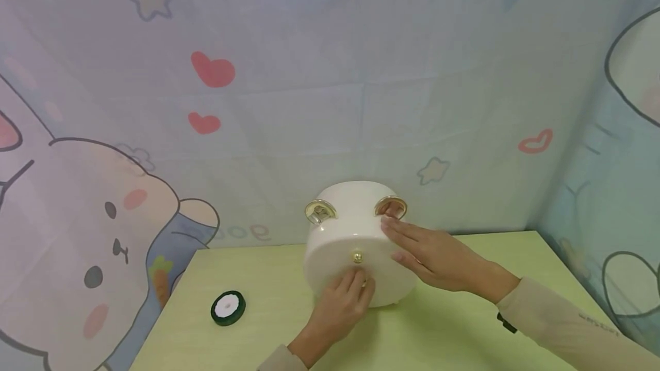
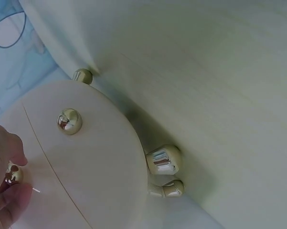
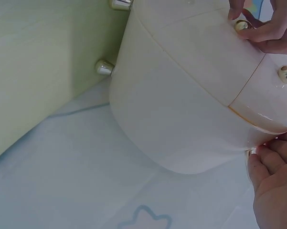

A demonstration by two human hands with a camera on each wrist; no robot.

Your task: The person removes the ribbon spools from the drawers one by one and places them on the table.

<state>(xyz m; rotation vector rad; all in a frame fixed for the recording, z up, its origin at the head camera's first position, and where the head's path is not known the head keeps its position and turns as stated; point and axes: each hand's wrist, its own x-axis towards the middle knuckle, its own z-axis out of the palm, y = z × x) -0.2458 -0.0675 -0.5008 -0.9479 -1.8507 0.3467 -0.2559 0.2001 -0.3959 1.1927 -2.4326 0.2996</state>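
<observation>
A white drum-shaped box [image 1: 335,245] with two gold-rimmed ears [image 1: 321,210], gold feet [image 2: 163,160] and round gold knobs stands on the table. Thin seams split its front into sections. On the front, my left hand [image 1: 341,305] pinches the middle knob [image 3: 241,26] between thumb and fingers. One knob [image 1: 357,257] shows above that hand, and another [image 2: 69,121] below it in the left wrist view. My right hand [image 1: 438,256] rests with extended fingers against the box's upper right edge, fingertips just under the right ear [image 1: 390,207].
A dark green ribbon spool [image 1: 228,308] with a white centre lies on the light green table [image 1: 268,279], left of the box. Close behind the box hangs a printed cloth [image 1: 309,119] with hearts, stars and a cartoon rabbit; more cloth hangs along the right side.
</observation>
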